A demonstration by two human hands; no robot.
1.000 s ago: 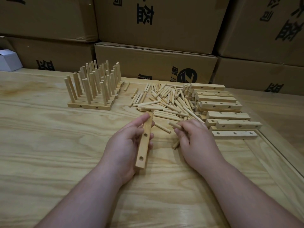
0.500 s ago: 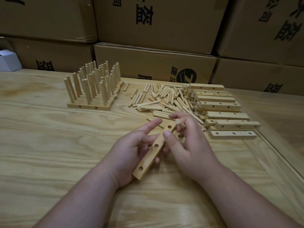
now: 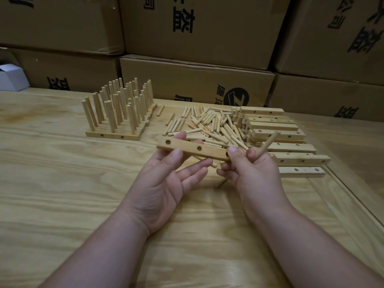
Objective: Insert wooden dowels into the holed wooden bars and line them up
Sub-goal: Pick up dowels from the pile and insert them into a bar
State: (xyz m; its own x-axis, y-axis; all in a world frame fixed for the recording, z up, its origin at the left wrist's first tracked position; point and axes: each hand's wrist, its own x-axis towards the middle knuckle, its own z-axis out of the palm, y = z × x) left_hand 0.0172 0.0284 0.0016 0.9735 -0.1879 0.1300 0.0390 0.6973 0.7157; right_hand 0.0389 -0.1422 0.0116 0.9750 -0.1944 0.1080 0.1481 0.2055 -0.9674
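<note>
Bar [image 3: 192, 149] held level above the table [image 3: 62, 183] — left hand [image 3: 166, 183] pinching one end, right hand [image 3: 249, 173] steadying the other while gripping a dowel [image 3: 268, 145]. Best to square the dowel over a hole — then press straight down.

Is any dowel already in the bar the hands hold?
No: the bar shows only empty holes, and the right hand holds a dowel apart.

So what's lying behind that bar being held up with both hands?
Behind the held bar lies the pile of loose dowels on the table. The bar and the right hand cover the pile's near edge, so that part cannot be seen.
</note>
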